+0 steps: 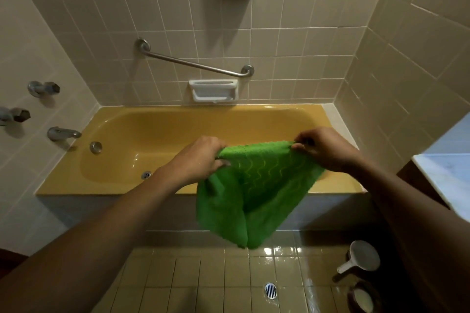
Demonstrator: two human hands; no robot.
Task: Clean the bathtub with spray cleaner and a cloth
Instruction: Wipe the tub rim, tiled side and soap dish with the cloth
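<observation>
On the left wall, two metal tap handles (43, 88) are mounted one above the other, and a spout (63, 133) is fixed below them, over the end of a mustard-yellow bathtub (106, 188). A round overflow plate (96, 147) is set in the tub's end wall, and a small drain (146, 175) is seen in its floor near the same end. On the tiled back wall a slanted metal grab rail (195, 63) is fastened, with a white soap dish (213, 90) recessed just under its lower end.

The left hand (201, 160) is held over the tub's front rim, its fingers curled round the upper left corner of a green cloth (254, 193). The cloth is stretched between both hands in the air; its upper edge is held over the tub, while the rest hangs down in front of the rim and the front panel, its lowest point above the wet floor tiles (203, 274). The cloth's upper right corner is pinched between the thumb and fingers of the right hand (328, 148).

A round floor drain (270, 290) is set in the tiles below the cloth. Further right, a white scoop (362, 256) is seen on the floor, and a pale worktop (447, 168) is cut off by the right edge.
</observation>
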